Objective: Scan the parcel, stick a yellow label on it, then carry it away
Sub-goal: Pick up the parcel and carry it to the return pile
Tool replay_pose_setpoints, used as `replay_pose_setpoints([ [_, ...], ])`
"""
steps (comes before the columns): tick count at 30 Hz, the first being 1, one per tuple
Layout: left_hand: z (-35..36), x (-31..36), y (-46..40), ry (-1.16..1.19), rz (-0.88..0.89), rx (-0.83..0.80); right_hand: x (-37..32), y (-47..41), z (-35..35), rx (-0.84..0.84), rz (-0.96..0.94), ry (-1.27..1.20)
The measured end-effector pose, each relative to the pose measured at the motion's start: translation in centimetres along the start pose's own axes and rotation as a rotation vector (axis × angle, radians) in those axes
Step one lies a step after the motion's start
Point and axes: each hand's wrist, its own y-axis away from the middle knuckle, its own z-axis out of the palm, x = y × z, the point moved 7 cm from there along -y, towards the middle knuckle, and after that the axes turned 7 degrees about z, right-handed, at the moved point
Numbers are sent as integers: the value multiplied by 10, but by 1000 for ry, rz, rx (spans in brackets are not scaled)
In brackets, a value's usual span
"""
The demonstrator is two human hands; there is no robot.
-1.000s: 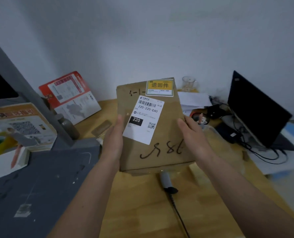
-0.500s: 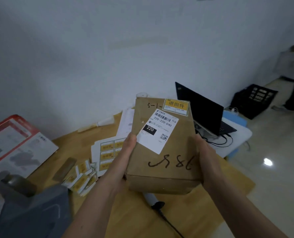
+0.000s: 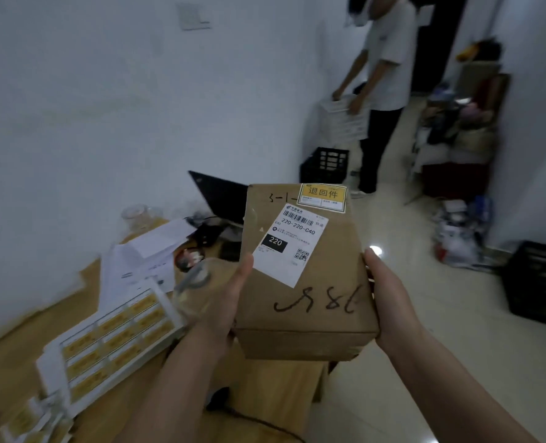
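The left hand and right hand are clamped on opposite long sides of the parcel, held in the air over the edge of the table with its yellow label facing up, a grip suited to carrying. Open floor lies ahead; a person and two black crates bound the path.

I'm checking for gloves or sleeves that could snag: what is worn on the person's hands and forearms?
Nothing shows: the left hand and right hand are bare, without gloves, rings or watch, and both forearms are uncovered down to the frame's edge, with no sleeve in view.
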Motion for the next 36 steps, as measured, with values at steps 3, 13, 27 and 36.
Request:
replay_pose_setpoints([
  [3, 63, -7, -9, -7, -26, -167, -13, 3, -59, 92, -34, -44],
  [13, 301, -59, -14, -84, -161, -565, -62, 38, -296, 439, -115, -206],
  [27, 558, -109, 27, -120, -209, -833, -102, 80, -532, 659, -178, -295],
  [36, 667, -116, 13, -162, -232, -964, -123, 74, -620, 765, -256, -380],
])
